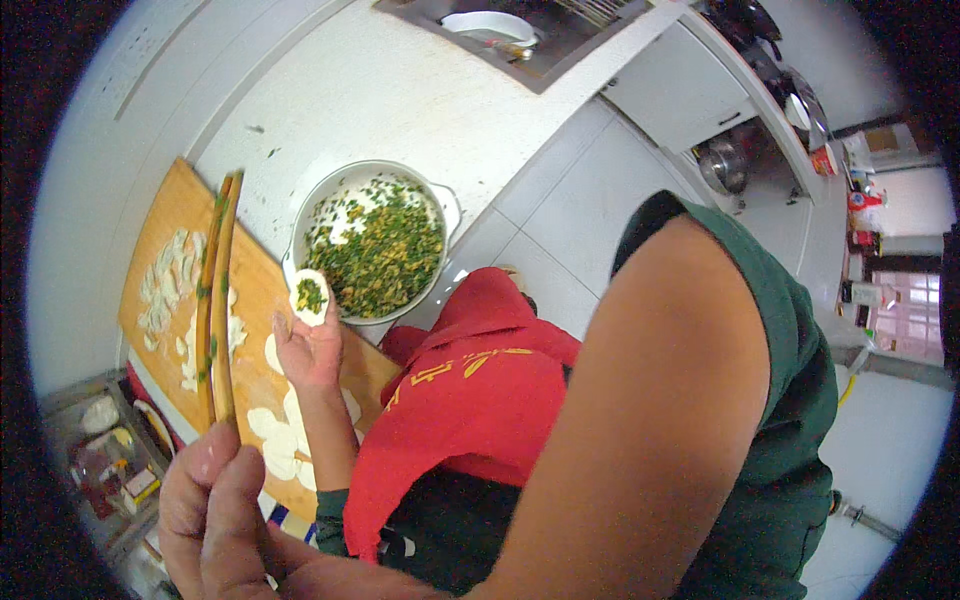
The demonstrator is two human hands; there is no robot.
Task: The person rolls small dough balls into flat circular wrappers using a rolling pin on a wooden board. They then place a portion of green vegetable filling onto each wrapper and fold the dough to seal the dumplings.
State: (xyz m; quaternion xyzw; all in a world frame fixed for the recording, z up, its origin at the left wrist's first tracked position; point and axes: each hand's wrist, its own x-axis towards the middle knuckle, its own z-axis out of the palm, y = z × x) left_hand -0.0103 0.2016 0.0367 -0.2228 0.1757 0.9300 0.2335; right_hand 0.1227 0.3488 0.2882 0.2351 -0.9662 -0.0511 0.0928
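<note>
My left hand (311,352) holds a round dough wrapper (310,298) with a small heap of green and yellow filling on it, beside the rim of a white pot. In my right hand (217,480), raised close to the camera, is a pair of wooden chopsticks (223,300) with green bits stuck along them. The white two-handled pot (448,210) contains chopped greens mixed with yellow bits (390,255). Flat dough wrappers (281,442) lie overlapping on the wooden board (255,262). Folded pale dough pieces (169,277) sit towards its far end, partly behind the chopsticks.
The board and pot rest on a white counter (360,90). A sink (551,75) with a white dish (487,28) is set into it. Tiled floor (562,217) shows between the counter and white cabinets (675,82). A cluttered shelf (112,465) stands at lower left.
</note>
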